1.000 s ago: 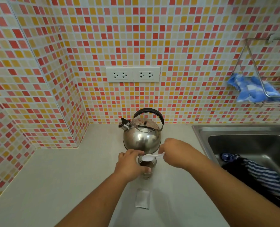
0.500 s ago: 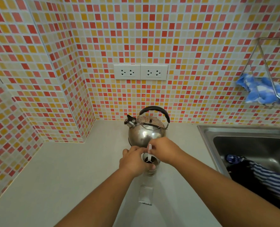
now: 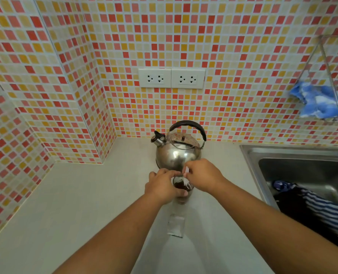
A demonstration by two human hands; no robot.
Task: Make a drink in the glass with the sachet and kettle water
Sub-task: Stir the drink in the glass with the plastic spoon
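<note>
Left hand (image 3: 162, 186) grips the glass (image 3: 182, 189); right hand (image 3: 202, 176) pinches what seems a spoon (image 3: 186, 177) in it, kettle (image 3: 179, 153) just behind.

Bright, even, soft lighting. Faint shadows beneath the forearms, lower centre. Specular glare on the kettle (image 3: 177, 155). Strong wide-angle bending at frame edges; slight softness at the corners.
</note>
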